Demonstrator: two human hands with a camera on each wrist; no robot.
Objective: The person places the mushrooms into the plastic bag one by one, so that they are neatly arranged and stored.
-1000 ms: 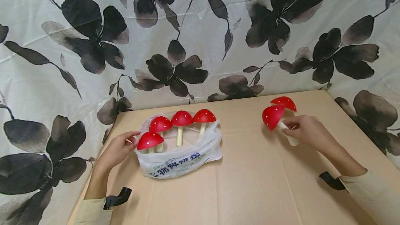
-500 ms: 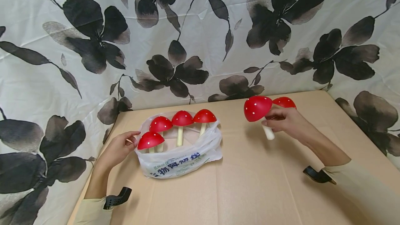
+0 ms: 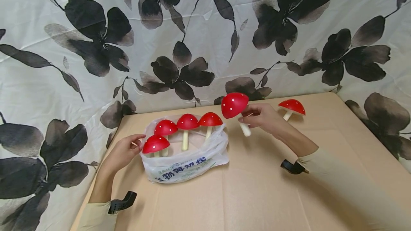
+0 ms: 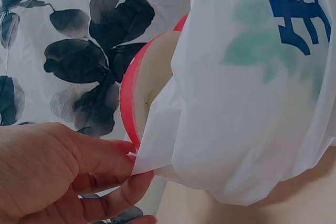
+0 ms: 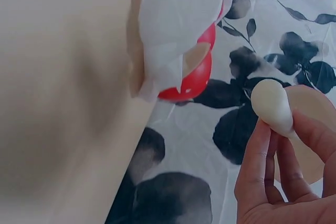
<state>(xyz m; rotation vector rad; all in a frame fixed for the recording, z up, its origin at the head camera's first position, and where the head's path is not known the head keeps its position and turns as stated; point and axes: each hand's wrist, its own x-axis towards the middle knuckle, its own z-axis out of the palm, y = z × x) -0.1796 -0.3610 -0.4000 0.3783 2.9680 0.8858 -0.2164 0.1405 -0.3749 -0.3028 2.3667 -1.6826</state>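
Note:
A white plastic bag [image 3: 189, 168] with printed lettering stands with its mouth spread, holding several toy mushrooms with red, white-dotted caps. My left hand [image 3: 123, 152] pinches the bag's left rim between thumb and finger, as the left wrist view shows at the bag's edge [image 4: 149, 161]. To the right of the bag, my right hand [image 3: 264, 118] holds another toy mushroom [image 3: 235, 105] in the air by its pale stem [image 5: 272, 106], its cap tilted up and to the left. The bag's lower inside is hidden behind its front wall.
One more red-capped mushroom [image 3: 292, 107] lies on the light tabletop [image 3: 257, 188] near the back right edge. A white cloth with dark flowers [image 3: 224, 45] hangs behind the table. Each wrist carries a small black device [image 3: 123, 202].
My right hand has carried the mushroom leftward and slightly up, from beside the other mushroom at the right to near the bag. The left hand keeps its place on the bag's rim.

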